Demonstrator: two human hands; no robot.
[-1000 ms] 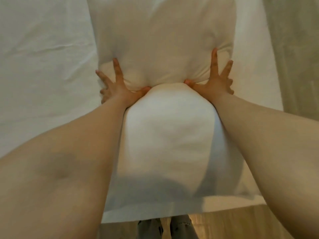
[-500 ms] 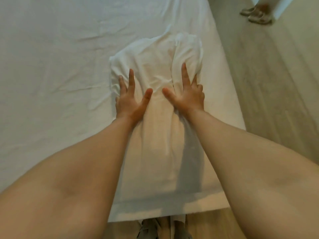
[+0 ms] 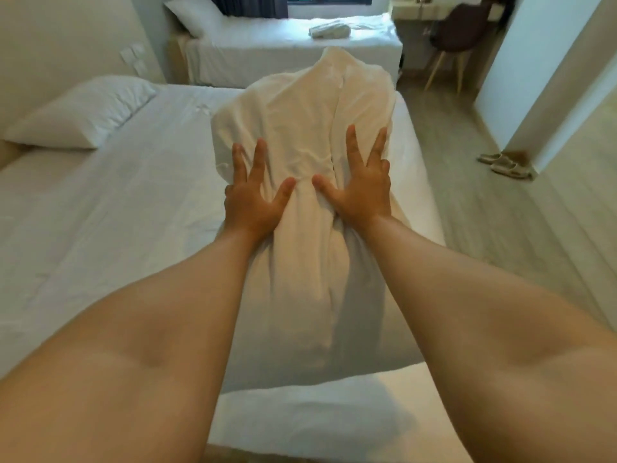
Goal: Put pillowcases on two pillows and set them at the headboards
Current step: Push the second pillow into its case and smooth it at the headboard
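Two white-sheeted beds fill the room; on the near bed [image 3: 100, 228] a pillow [image 3: 300, 279] lies lengthwise, its loose, wrinkled pillowcase [image 3: 300, 121] apparently only partway on. Left hand [image 3: 253, 198] and right hand [image 3: 362, 188] pinch fabric at its middle, other fingers splayed. Another pillow [image 3: 80, 111] rests at the headboard end.

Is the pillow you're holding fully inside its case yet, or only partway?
Cannot tell. The held pillow is white, bunched fabric all over; left hand and right hand pinch its middle, and no case edge shows.
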